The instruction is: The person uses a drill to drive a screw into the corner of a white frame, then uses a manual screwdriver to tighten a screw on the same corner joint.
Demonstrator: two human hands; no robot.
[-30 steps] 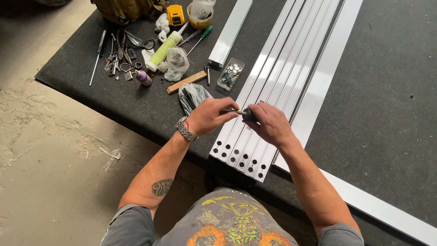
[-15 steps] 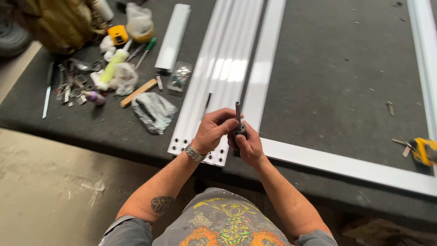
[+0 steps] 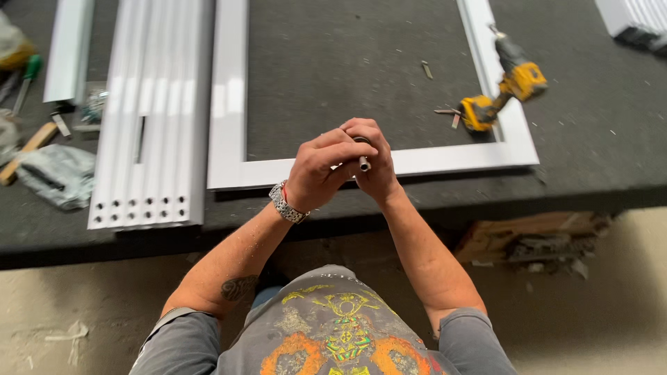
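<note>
Both hands, left hand (image 3: pixel 321 173) and right hand (image 3: pixel 375 163), have fingers clamped on a small metal tube (image 3: pixel 363 163) above the table's (image 3: pixel 347 62) near edge, beside a white frame (image 3: pixel 445 158).

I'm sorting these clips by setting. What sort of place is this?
Most likely a metal-frame fabrication workshop: white metal profiles and a white frame lie on a dark padded bench, with a yellow cordless drill nearby.
</note>
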